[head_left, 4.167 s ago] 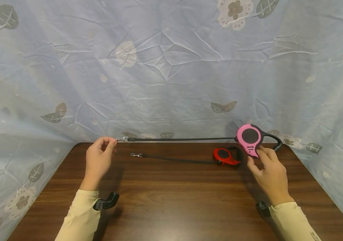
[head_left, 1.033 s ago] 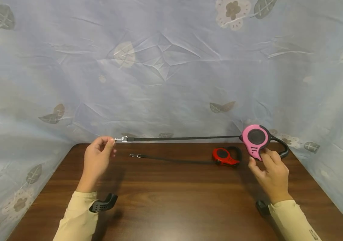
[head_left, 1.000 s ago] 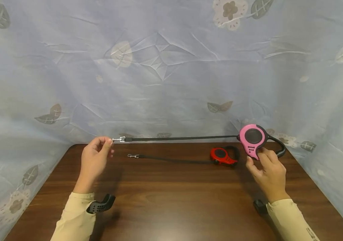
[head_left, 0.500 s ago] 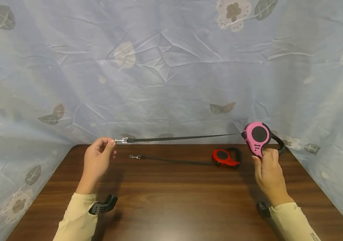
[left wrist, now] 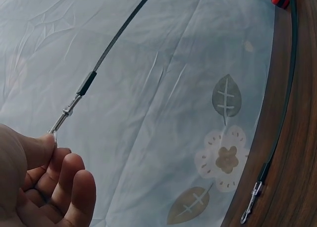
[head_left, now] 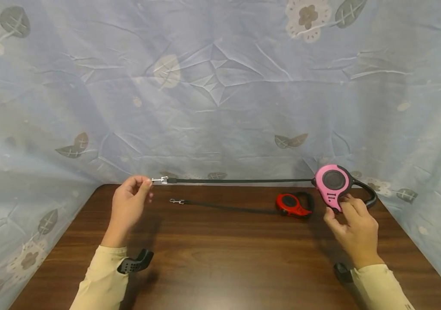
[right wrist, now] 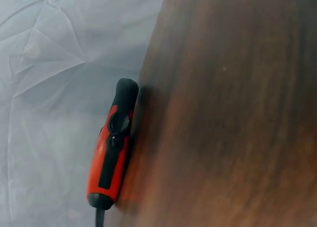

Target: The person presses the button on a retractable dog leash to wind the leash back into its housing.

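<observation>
A pink and black retractable dog leash (head_left: 323, 190) is held up at the back right by my right hand (head_left: 354, 228). Its fingers are behind the handle's lower part, with the thumb near the tip of the casing. From the casing a black strap (head_left: 240, 181) runs level and taut to the left. My left hand (head_left: 129, 209) pinches the metal clip (head_left: 161, 180) at its end between thumb and index finger. The left wrist view shows this clip (left wrist: 64, 113) close up, the other fingers loosely curled. The right wrist view shows neither my right hand nor the pink leash.
On the brown wooden table (head_left: 220, 262) below lies a red retractable leash (head_left: 291, 209). Its strap (head_left: 228, 208) stretches left and ends in a metal clip (head_left: 175, 201). A floral cloth (head_left: 220, 120) hangs behind the table and along both sides.
Since half a second ago, the pink leash has dropped slightly and moved right, and its strap has become level. My right hand's fingers have loosened around it. My left hand keeps its pinch.
</observation>
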